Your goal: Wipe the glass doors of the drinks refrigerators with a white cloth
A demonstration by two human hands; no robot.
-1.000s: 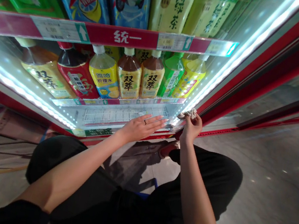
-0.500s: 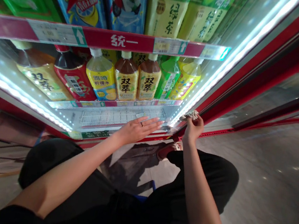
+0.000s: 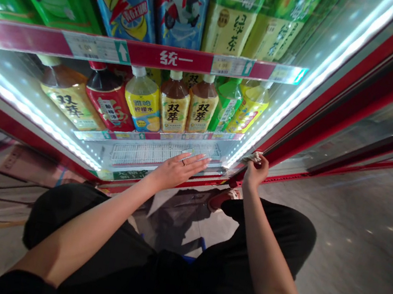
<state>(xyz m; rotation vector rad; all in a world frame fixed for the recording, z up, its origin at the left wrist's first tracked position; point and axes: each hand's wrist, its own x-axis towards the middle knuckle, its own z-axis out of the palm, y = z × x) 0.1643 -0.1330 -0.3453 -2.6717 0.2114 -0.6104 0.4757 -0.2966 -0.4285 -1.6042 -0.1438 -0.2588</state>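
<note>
With its fingers stretched out, my left hand lies at the front lower edge of a lit drinks fridge, holding nothing. A ring shows on one finger. Before it is the white wire rack at the fridge's bottom. My right hand pinches a crumpled whitish cloth against the lower right corner of the fridge's frame, beside the bright light strip. Part of the cloth is hidden by the fingers.
Several bottles, among them a yellow lemon drink and a brown tea, stand on the lower shelf. Above runs a red shelf strip with price tags. A cardboard box lies at left, tiled floor at right.
My right hand and the cloth have shifted slightly down along the frame. My left hand stays almost in place. The whole fridge appears a little further right as the view turns.
</note>
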